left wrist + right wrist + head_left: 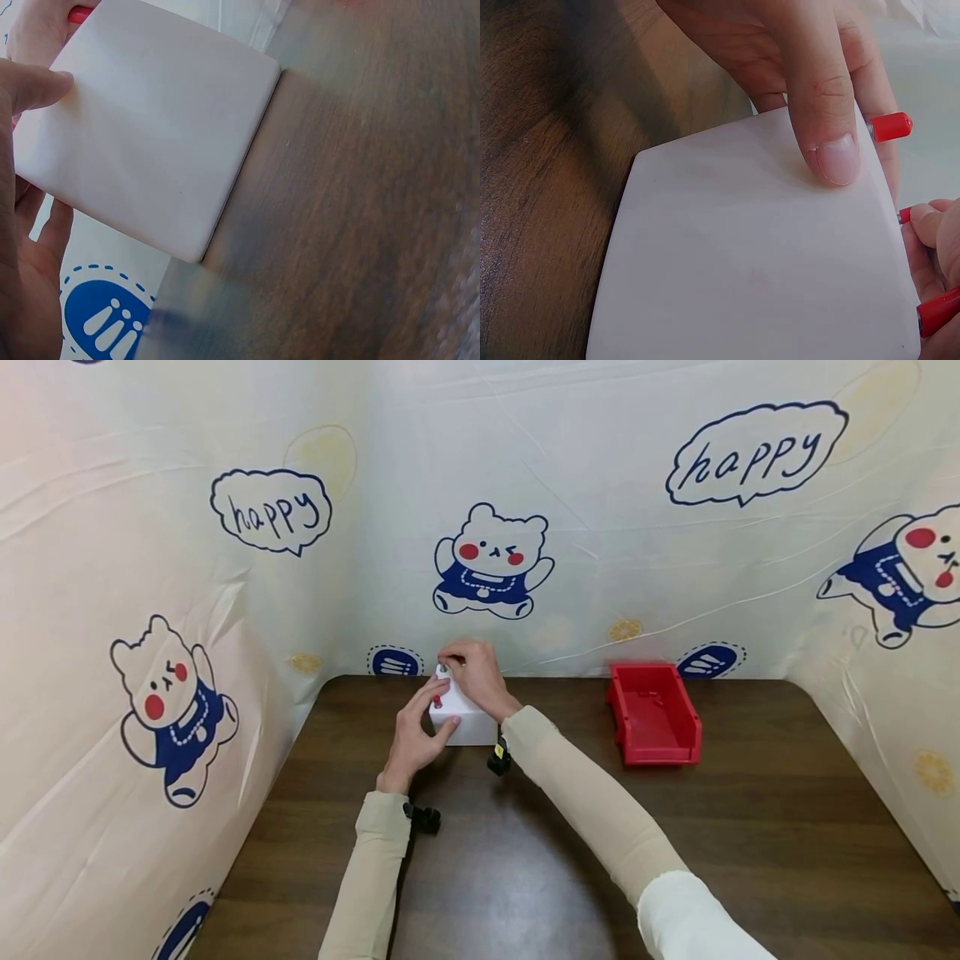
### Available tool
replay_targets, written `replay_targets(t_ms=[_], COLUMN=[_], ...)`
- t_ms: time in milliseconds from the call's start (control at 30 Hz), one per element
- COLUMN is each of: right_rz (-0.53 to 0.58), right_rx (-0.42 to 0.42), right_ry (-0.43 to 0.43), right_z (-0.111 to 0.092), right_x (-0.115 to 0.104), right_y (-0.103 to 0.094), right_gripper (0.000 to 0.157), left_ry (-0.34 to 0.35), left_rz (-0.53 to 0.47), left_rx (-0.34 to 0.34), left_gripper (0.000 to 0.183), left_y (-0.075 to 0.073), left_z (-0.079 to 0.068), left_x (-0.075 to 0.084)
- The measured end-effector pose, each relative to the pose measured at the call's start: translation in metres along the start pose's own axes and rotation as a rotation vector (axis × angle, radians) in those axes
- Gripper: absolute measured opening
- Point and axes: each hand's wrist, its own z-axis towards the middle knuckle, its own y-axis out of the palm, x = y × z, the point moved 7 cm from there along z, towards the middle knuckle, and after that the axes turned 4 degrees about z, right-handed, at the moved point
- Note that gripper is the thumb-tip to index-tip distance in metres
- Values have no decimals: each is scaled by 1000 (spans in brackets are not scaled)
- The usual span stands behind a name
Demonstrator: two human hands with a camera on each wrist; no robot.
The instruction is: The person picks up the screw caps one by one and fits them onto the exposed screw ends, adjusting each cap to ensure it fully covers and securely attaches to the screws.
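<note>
A white box (476, 727) with a smooth flat front stands at the back of the table. My left hand (418, 737) grips it from the left, thumb (831, 142) pressed on the front face and fingers around the side. Several short metal stems with red caps stick out of its top; one red cap (892, 127) is beside the left hand, another red cap (939, 311) near the opposite edge. Reaching over the box, my right hand (478, 675) pinches a small red cap (905, 215) on a stem between fingertips. Its other fingers are partly hidden.
A red open-front bin (693, 731) stands at the back right of the brown wooden table (525, 860), with small red pieces inside. A printed curtain (600, 552) hangs right behind the table and along both sides.
</note>
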Motion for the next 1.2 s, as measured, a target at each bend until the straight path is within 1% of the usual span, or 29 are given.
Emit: replay_targets(t_ms=[467,567,700,767,867,1067,1200], right_rz=[2,0,-4,-2,3,2,-5], right_rx=[8,11,5,-1,-7,-22,-31], right_ry=[14,9,11,17,32,61,74], right_z=[-1,-1,-1,-1,-2,-1,-1], right_x=[1,1,0,0,0,1,3], right_y=[-2,-2,-1,0,0,0,1], right_gripper=[16,16,16,16,16,16,17], left_ry=[10,21,28,27,30,28,30], left_rz=[-28,-33,-52,-60,-57,-36,-35], left_rx=[29,40,44,42,41,37,31], left_gripper=[57,56,53,53,53,57,57], left_y=[0,0,-4,-5,-4,0,0], left_z=[1,1,2,2,1,0,0], left_x=[4,11,26,29,25,6,2])
